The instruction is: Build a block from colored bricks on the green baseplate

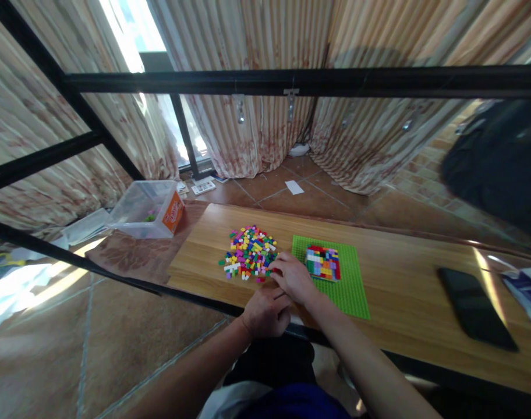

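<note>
My right hand [295, 280] is at the right edge of a heap of small colourful toy bricks [251, 251], its fingertips pinched together. A bit of red shows at those fingertips, too small to make out surely. Just below and touching it, my left hand [266, 312] is curled closed near the table's front edge; whatever its fingers hold, if anything, is hidden. Right of my right hand lies a green baseplate [353, 285]. On it stands a low, roughly square block of joined multicoloured bricks [323, 263].
A clear plastic box [138, 224] with an orange label stands left of the wooden table [405, 279]. A black phone-like slab [477, 308] and a blue-and-white packet [527, 294] lie at the right. A black metal bar [265, 81] crosses ahead, before the curtains.
</note>
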The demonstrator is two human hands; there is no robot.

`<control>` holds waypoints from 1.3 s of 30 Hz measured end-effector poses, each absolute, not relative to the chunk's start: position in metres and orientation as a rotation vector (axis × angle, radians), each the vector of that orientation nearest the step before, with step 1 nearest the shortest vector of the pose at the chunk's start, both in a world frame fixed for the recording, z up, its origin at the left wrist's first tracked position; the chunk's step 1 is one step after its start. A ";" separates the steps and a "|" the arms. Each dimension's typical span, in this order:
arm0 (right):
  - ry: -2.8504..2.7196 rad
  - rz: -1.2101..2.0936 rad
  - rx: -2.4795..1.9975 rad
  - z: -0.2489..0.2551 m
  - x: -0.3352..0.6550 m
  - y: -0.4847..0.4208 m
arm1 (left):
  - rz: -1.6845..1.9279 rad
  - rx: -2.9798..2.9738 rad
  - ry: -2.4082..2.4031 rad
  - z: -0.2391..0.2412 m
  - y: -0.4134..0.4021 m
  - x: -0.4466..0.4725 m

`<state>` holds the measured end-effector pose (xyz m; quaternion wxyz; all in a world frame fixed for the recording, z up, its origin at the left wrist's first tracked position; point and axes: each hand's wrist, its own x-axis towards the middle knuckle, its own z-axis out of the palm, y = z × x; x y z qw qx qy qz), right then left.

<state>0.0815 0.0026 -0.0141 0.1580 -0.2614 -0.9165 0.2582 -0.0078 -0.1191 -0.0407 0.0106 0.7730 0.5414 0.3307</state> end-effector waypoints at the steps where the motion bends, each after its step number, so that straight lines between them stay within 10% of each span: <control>1: -2.616 0.742 -0.745 -0.014 0.081 0.003 | 1.032 2.415 1.689 -0.041 -0.119 -0.008; 18: -1.699 1.399 -0.952 0.000 0.126 -0.039 | 1.038 2.373 1.697 -0.039 -0.119 -0.010; 39: -2.042 0.980 -0.992 -0.017 0.144 -0.055 | 1.049 2.080 1.695 -0.037 -0.114 -0.012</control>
